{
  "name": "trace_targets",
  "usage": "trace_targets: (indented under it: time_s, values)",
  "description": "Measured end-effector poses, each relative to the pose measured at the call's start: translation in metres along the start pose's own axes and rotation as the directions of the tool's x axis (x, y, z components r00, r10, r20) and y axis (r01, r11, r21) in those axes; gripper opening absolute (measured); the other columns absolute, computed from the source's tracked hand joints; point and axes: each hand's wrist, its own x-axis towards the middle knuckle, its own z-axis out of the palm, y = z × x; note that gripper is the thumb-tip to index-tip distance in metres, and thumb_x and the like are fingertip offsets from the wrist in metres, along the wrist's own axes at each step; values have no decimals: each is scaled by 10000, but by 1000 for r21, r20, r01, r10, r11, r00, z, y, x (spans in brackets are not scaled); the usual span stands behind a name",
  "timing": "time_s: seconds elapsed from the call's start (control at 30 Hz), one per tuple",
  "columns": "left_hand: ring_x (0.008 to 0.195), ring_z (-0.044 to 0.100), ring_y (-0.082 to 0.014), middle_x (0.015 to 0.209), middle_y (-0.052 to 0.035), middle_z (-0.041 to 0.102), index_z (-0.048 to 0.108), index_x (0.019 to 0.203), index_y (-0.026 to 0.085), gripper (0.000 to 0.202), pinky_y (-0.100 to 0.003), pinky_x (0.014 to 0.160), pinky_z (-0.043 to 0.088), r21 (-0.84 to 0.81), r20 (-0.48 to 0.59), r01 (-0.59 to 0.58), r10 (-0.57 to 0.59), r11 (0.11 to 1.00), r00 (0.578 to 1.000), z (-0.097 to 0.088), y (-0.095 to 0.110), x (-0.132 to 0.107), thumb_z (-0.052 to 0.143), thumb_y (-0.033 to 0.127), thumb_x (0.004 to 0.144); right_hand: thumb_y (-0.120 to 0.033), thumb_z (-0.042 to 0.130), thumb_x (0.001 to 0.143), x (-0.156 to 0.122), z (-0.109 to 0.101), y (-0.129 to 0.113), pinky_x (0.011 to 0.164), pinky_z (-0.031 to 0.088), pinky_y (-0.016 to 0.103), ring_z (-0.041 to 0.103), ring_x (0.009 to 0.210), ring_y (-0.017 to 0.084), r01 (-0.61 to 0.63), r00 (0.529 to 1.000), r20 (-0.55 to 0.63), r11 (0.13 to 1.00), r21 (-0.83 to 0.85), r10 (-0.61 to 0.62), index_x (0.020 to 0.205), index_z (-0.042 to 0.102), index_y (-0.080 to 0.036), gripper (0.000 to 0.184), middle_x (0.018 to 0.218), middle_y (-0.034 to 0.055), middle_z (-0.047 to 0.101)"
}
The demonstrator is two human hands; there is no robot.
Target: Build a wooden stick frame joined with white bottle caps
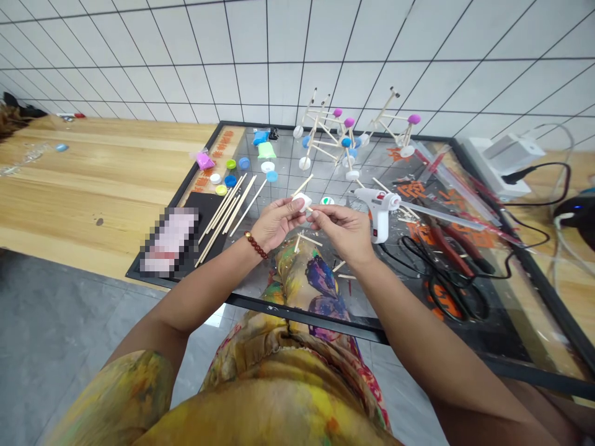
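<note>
Head view: left hand [279,223] pinches a white clay lump [302,201] between thumb and fingers; right hand [337,232] has its fingertips bunched right at the lump, grip unclear. Both are over a black-framed work mat [279,122], hot glue gun [374,207] just beside the right hand, wooden sticks [227,210] left.

You're looking out from your head camera, which faces forward and steeply down over your own chest [269,415]. Your left hand [277,224] and right hand [341,232] sit nearest the lens, the black-framed mat [302,317] on the wooden table [93,179] lies just beyond them, and the white tiled wall [232,62] closes the top. The wide lens seems to bend the edges
</note>
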Motion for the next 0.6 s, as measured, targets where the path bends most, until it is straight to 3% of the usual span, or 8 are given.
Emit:
trace_targets:
  time_s: [0.17, 0.33, 0.47, 0.6]
  values:
    - [643, 661, -80, 719, -6, 717, 705, 787, 123, 162, -227, 736, 551, 23, 19, 57, -58, 998, 998, -3, -5, 1, 864, 138, 811, -530, 830, 733, -1, 0, 1, 590, 524, 314, 568, 574, 143, 10, 998, -67, 994, -109, -17, 756, 736, -260, 287, 666, -4, 691]
    - [660, 660, -80, 746, -33, 718, 721, 792, 108, 135, -206, 717, 559, -64, 0, 102, -103, 993, 995, -1, -4, 0, 757, 148, 916, -556, 805, 749, 4, 2, 4, 510, 440, 272, 508, 514, 110, -90, 994, -57, 996, 17, 91, 742, 696, -226, 347, 611, -19, 623]
    - [698, 660, -93, 774, -40, 715, 717, 812, 118, 185, -193, 677, 569, -166, -65, 137, -149, 977, 987, 3, 1, -2, 730, 230, 959, -525, 860, 702, 5, 3, 3, 563, 516, 303, 594, 572, 137, -102, 990, -90, 992, 78, 109, 775, 732, -230, 330, 678, 7, 683]
    - [702, 670, -99, 794, -44, 725, 709, 814, 131, 172, -197, 664, 575, -136, -51, 132, -140, 982, 989, 3, 1, -2, 733, 229, 954, -532, 858, 729, 2, 5, 0, 650, 592, 352, 676, 680, 173, -50, 997, -59, 996, 74, 55, 850, 772, -258, 312, 783, 25, 735]
